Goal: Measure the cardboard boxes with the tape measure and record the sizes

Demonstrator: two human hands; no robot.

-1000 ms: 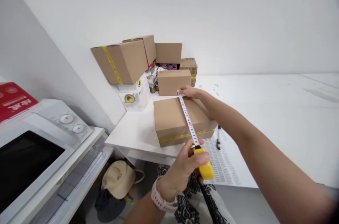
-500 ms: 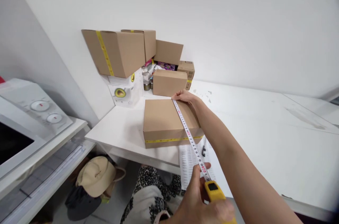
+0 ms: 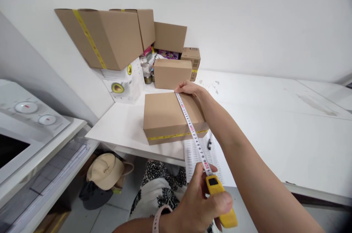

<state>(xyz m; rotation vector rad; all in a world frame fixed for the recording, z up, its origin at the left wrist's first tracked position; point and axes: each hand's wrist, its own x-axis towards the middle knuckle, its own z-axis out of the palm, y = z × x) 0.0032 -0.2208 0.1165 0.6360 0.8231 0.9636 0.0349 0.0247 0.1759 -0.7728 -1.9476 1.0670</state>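
A closed cardboard box [image 3: 165, 115] with yellow tape lies on the white table [image 3: 275, 130] near its front corner. My right hand [image 3: 188, 88] pinches the end of a white measuring tape blade [image 3: 192, 132] against the box's far top edge. The blade runs back over the box's top and past its near edge. My left hand [image 3: 205, 201] is closed round the yellow tape measure case [image 3: 218, 200], held in front of the table edge, thumb on the blade.
More cardboard boxes [image 3: 110, 36] and a white avocado-print box [image 3: 123, 84] are piled in the back corner. A printed sheet [image 3: 202, 161] and a pen [image 3: 209, 144] lie beside the box. A white appliance [image 3: 24, 123] stands left. A cap [image 3: 106, 170] lies on the floor.
My left hand pulled the tape case back toward me, drawing more blade out past the box's near edge. My right hand stayed on the far edge. The view shifted.
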